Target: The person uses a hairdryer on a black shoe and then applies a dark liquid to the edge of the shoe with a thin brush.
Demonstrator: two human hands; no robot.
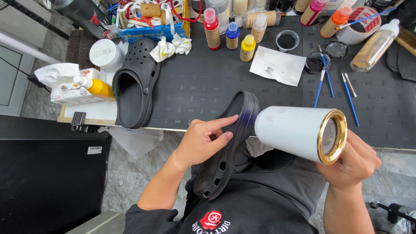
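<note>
Head view: a person held a black clog on edge while aiming a white dryer at it.
The left hand grip pinched the clog's side, steadying it over the lap; the right hand grip wrapped the dryer, nozzle just beside the clog's heel; its mate lay beyond on the surface.

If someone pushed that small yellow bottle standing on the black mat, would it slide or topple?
The yellow bottle stands upright, taller than wide, so a push near its cap would probably tip it. The black mat looks textured, so it likely grips rather than slides. Its round body might roll once down.
</note>
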